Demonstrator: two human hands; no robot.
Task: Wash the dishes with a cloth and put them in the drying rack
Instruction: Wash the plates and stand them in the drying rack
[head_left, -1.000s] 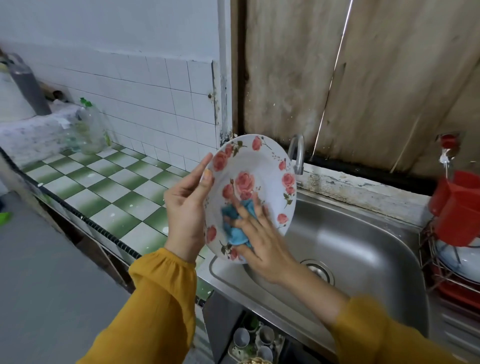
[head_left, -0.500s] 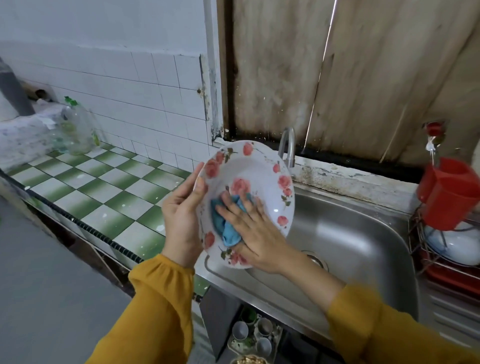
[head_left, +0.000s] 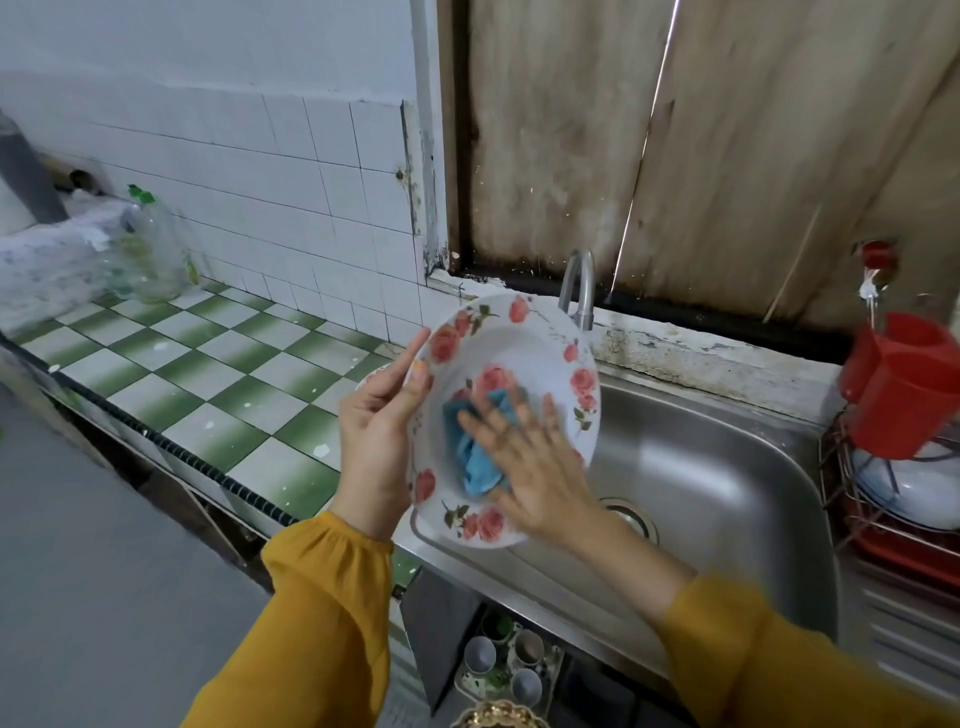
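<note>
A white plate with pink roses (head_left: 524, 343) is held tilted over the left end of the steel sink (head_left: 727, 467). My left hand (head_left: 376, 436) grips its left rim, thumb on the front face and fingers behind. My right hand (head_left: 535, 462) lies flat with spread fingers, pressing a blue cloth (head_left: 475, 452) against the plate's hollow. At the right edge stands the wire drying rack (head_left: 852, 499) with a white dish (head_left: 904, 493) and a red cup (head_left: 904, 384) in it.
A curved steel tap (head_left: 579, 286) rises behind the plate. The green-and-white checked counter (head_left: 208, 374) stretches left, with a clear plastic bottle (head_left: 148, 249) at its far end. Small cups (head_left: 511, 660) sit on a shelf under the sink. White wall tiles and wooden boards stand behind.
My right hand has rubbed the cloth upward and then to the right over the plate's middle, its fingers now spread wider. My left hand keeps its hold on the rim.
</note>
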